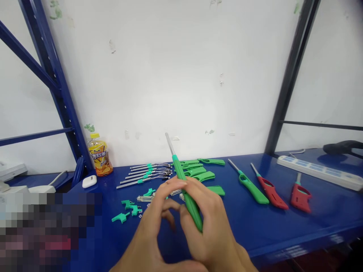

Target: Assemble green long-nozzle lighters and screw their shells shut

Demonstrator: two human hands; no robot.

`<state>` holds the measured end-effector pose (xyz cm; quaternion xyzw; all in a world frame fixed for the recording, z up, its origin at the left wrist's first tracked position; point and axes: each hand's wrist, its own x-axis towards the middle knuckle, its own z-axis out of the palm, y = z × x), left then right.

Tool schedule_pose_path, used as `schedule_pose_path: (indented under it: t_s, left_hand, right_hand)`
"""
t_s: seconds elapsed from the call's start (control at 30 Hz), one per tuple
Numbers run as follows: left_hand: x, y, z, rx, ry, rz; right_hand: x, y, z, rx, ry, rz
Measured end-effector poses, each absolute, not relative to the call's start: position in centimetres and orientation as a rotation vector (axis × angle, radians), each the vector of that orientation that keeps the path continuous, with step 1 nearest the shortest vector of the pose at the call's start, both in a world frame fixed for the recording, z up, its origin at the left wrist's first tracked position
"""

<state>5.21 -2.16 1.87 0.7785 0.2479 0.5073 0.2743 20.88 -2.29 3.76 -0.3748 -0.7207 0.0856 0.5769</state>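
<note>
A green gas lighter with a long metal nozzle stands tilted before me, nozzle pointing up and away. My right hand is closed around its handle. My left hand curls in from the other side, its fingertips meeting the lighter near the upper handle; its lower fingers are partly hidden. Behind the hands lie several green handle shells. To their left are several metal nozzle rods with wires, loose teal triggers and clear fuel tanks, some covered by my hands.
On the right of the blue table lie another green lighter, a red lighter and a shorter red one. A white power strip is behind them. A drink bottle and white earbud case stand at left.
</note>
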Motion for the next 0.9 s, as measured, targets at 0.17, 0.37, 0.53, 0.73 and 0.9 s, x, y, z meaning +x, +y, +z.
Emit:
schedule_pose_path:
  t_s: [0.17, 0.37, 0.53, 0.73, 0.9]
  left_hand:
    - [4.1, -1.7, 3.9, 1.69, 0.871, 1.523]
    - [3.0, -0.3, 4.0, 1.548, 0.839, 1.316]
    - [2.6, -1.1, 3.8, 1.64, 0.938, 1.326]
    - [3.4, -1.2, 3.8, 1.59, 0.994, 1.371]
    - [3.3, -1.1, 3.4, 1.677, 1.034, 1.353]
  right_hand:
    - [22.9, -2.6, 5.2, -0.805, -1.552, 0.713]
    - [24.3, -1.8, 5.8, -0.521, -1.428, 1.485]
    - [25.4, -1.3, 5.8, -0.637, -1.675, 1.58]
    - [25.5, -1.6, 6.6, -0.725, -1.886, 1.3]
    - [25.5, -2.3, 6.9, -0.85, -1.968, 1.041]
